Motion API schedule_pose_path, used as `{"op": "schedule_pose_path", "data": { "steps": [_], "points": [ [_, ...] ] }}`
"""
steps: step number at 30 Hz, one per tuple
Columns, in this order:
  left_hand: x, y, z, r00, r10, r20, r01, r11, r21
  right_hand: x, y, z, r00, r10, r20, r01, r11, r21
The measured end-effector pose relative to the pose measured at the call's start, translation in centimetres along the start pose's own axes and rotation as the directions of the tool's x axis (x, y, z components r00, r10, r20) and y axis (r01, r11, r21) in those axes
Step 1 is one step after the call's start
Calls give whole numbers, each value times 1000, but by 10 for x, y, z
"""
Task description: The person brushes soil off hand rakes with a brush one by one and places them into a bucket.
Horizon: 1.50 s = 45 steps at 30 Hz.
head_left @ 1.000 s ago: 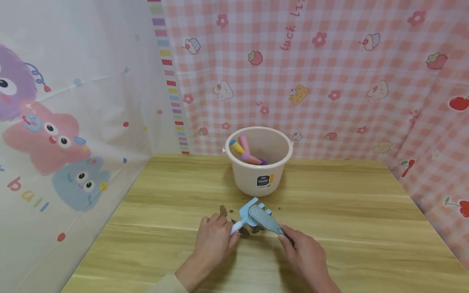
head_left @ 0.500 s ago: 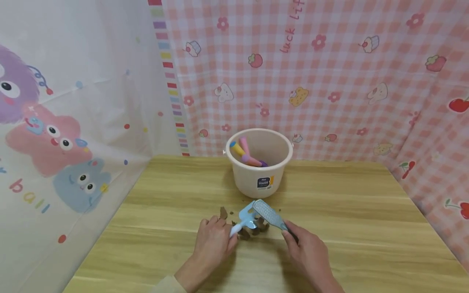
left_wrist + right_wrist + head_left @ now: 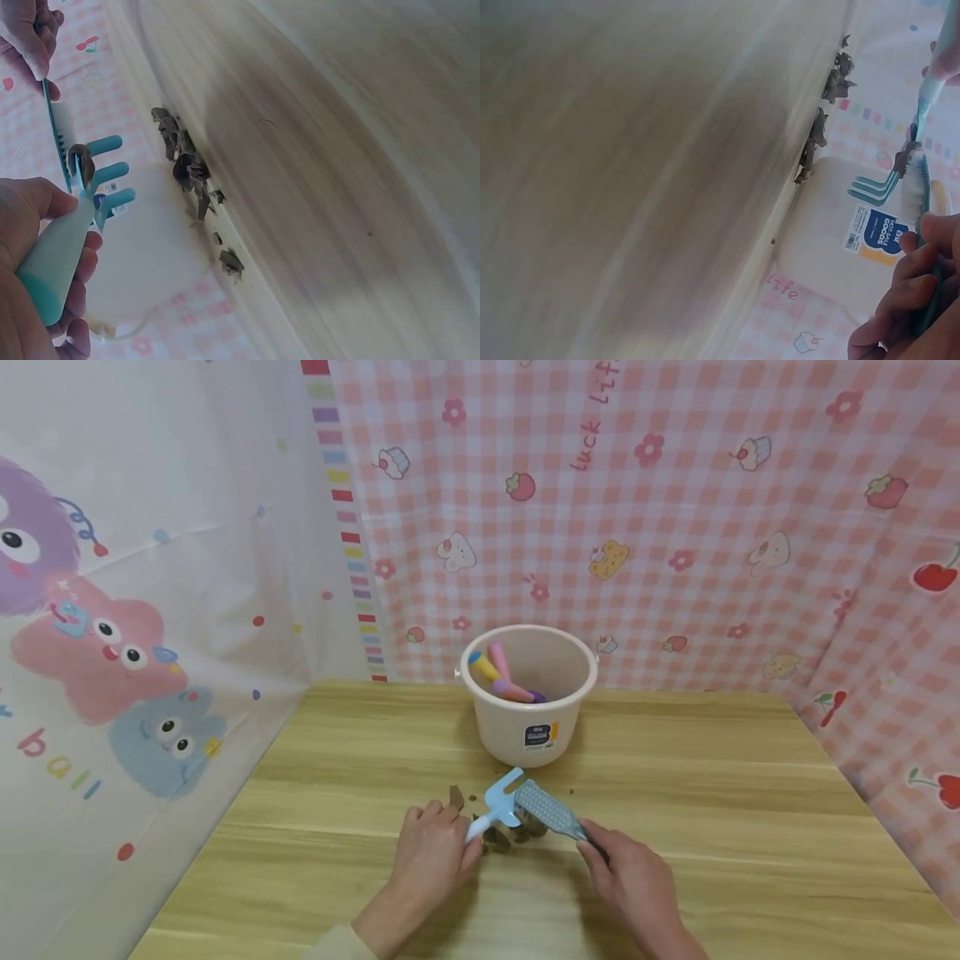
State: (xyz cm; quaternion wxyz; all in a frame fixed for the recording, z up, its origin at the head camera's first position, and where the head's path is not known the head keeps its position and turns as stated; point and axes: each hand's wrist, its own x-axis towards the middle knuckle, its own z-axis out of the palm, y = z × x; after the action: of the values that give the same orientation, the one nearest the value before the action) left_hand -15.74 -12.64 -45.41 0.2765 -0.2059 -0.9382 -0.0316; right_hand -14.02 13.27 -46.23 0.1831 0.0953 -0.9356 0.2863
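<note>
My left hand [image 3: 435, 852] grips the pale handle of a light blue hand rake [image 3: 501, 799], its tines raised above the table. My right hand [image 3: 633, 872] holds a blue-green brush [image 3: 553, 811] by its handle. White bristles [image 3: 911, 196] face the rake and lie right at its head. A brown clump [image 3: 81, 162] clings to the rake where handle and tines meet, close to the bristles. Beneath the tools, dark brown crumbly pieces [image 3: 497, 840] lie scattered on the wooden table. One larger piece [image 3: 456, 797] sits just beyond my left hand's fingers.
Behind the tools stands a cream bucket [image 3: 517, 735] with pink and yellow handled things [image 3: 498, 670] inside. A pink checked cloth [image 3: 660, 527] hangs behind the table [image 3: 735, 793]; a white printed cloth [image 3: 247, 577] hangs on the left.
The brush first overlapped the rake's tines, then shifted off to their right, and now lies against the rake's right side. The rake has turned and moved slightly left. Both hands keep their hold.
</note>
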Motion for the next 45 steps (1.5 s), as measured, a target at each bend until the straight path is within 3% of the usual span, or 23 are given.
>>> {"op": "schedule_pose_path", "data": {
  "steps": [9,14,18,21,25,39,45],
  "points": [
    [-3,-3,2,999,-24,-25,23,1000,-20,3,-1,2,999,40,23,-40,999,7],
    [-4,-3,3,998,-60,-25,60,998,-27,2,-4,1,1000,7,-21,-7,1000,27],
    [-4,-3,3,996,-81,-49,79,996,-34,1,-7,1,999,-52,-11,52,998,46],
    [-3,-4,3,994,-79,-82,76,996,-37,0,-8,2,997,-80,8,80,996,42],
    [-3,-5,4,992,-55,-114,51,998,-37,0,-8,3,998,-55,4,55,998,29],
    [-5,-3,3,995,-19,-98,12,997,-75,4,-3,4,1000,19,23,-20,999,39],
    [-5,-3,4,998,-44,-49,40,996,-84,7,0,7,1000,12,27,-13,1000,20]
  ]
}}
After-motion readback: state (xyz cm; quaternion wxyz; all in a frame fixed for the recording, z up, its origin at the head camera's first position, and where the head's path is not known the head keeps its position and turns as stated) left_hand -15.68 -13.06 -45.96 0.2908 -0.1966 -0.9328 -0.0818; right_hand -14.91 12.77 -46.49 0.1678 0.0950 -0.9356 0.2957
